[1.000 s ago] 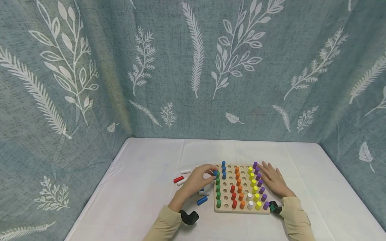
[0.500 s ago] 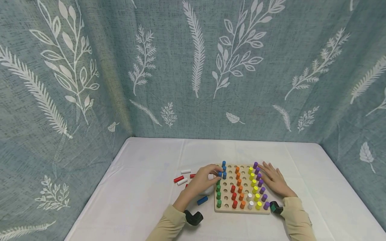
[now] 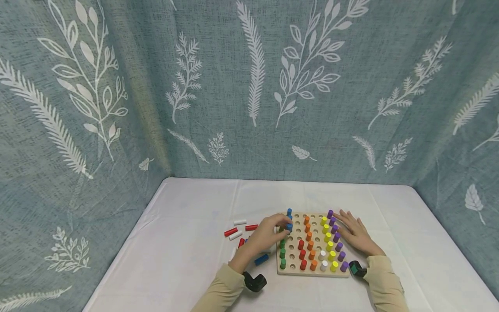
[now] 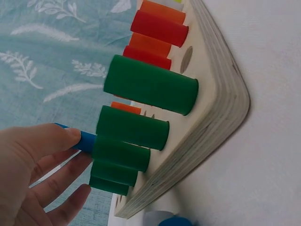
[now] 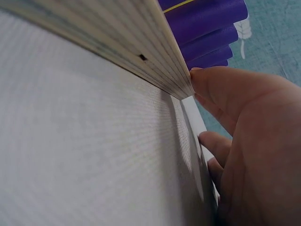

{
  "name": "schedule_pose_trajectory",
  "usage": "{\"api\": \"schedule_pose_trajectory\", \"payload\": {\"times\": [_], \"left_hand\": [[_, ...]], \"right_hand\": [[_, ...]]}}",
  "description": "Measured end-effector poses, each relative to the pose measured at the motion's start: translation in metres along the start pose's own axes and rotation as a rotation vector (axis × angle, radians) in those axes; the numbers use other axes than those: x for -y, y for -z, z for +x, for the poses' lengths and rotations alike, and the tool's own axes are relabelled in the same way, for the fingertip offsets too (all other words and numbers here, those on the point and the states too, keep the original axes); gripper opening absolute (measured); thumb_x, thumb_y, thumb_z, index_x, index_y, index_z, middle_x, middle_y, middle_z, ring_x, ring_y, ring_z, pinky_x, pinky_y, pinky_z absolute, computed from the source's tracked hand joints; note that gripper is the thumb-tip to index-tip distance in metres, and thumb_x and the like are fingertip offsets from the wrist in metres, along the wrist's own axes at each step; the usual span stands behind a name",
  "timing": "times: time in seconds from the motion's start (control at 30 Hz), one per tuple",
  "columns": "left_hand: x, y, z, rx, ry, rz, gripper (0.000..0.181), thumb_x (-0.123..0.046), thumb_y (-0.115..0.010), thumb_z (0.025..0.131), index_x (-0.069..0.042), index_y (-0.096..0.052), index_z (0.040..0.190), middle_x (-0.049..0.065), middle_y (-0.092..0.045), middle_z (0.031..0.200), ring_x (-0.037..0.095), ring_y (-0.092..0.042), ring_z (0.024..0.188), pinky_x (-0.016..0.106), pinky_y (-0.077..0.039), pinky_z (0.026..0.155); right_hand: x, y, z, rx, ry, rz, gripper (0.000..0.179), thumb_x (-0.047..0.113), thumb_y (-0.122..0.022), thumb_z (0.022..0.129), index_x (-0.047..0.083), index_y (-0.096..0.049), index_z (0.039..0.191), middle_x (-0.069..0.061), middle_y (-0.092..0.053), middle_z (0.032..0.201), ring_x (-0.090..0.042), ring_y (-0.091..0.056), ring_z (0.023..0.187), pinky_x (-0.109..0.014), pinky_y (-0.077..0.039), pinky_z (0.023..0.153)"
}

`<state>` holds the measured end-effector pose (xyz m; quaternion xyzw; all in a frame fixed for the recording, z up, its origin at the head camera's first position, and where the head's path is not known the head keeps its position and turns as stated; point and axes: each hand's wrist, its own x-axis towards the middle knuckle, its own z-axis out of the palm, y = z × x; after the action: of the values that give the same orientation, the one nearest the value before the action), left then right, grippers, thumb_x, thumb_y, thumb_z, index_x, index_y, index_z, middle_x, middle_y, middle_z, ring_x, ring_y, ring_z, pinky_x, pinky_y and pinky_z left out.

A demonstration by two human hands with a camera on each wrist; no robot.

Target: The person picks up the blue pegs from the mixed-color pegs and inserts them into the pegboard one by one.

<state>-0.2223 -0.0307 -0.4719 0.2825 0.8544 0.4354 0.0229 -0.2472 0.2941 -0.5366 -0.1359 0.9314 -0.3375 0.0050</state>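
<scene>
Around ten o'clock on the pale wooden pegboard (image 3: 297, 272), the left hand (image 3: 267, 232) is pinching a blue cylindrical peg (image 4: 86, 142) in a narrow grip, its lower end hiding from view. Towards two o'clock, the right hand (image 3: 355, 233) is resting loosely extended, grasping nothing. Peg-seating seems underway; the next move likely calls for aligning it upright.

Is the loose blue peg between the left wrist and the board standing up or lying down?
Lying down. The blue cylindrical peg rests lengthwise on the white cloth-covered table, beside the pale wooden pegboard.
</scene>
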Motion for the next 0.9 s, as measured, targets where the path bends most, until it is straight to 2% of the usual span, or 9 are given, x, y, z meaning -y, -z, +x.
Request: {"api": "schedule_pose_trajectory", "payload": {"times": [0.2, 0.63, 0.9], "left_hand": [[0.0022, -0.0048, 0.0002, 0.016, 0.003, 0.02, 0.026, -0.015, -0.061, 0.09, -0.012, -0.06, 0.116, 0.004, -0.063, 0.111, 0.011, -0.06, 0.098, 0.033, -0.049, 0.086], [0.0015, -0.0081, 0.0027, 0.041, 0.028, 0.093, 0.021, -0.017, -0.064, 0.088, -0.015, -0.062, 0.109, -0.004, -0.066, 0.103, 0.005, -0.061, 0.091, 0.022, -0.049, 0.08], [0.0026, -0.0097, 0.0045, 0.057, 0.024, 0.112, 0.018, -0.018, -0.063, 0.089, -0.016, -0.064, 0.107, -0.004, -0.067, 0.103, 0.006, -0.062, 0.092, 0.022, -0.05, 0.079]], "right_hand": [[-0.0001, -0.0004, -0.001, 0.0, 0.001, -0.003, 0.053, 0.035, -0.047, 0.095, 0.009, -0.038, 0.14, -0.027, -0.018, 0.149, -0.048, -0.007, 0.137, -0.061, 0.005, 0.108], [0.0036, 0.0005, -0.0018, -0.002, 0.001, -0.012, 0.052, 0.035, -0.047, 0.096, 0.011, -0.038, 0.14, -0.027, -0.019, 0.148, -0.048, -0.007, 0.137, -0.061, 0.004, 0.108], [0.0037, -0.0004, -0.0031, -0.008, 0.004, -0.014, 0.052, 0.035, -0.047, 0.095, 0.011, -0.039, 0.14, -0.027, -0.02, 0.148, -0.048, -0.008, 0.137, -0.061, 0.004, 0.108]]}}
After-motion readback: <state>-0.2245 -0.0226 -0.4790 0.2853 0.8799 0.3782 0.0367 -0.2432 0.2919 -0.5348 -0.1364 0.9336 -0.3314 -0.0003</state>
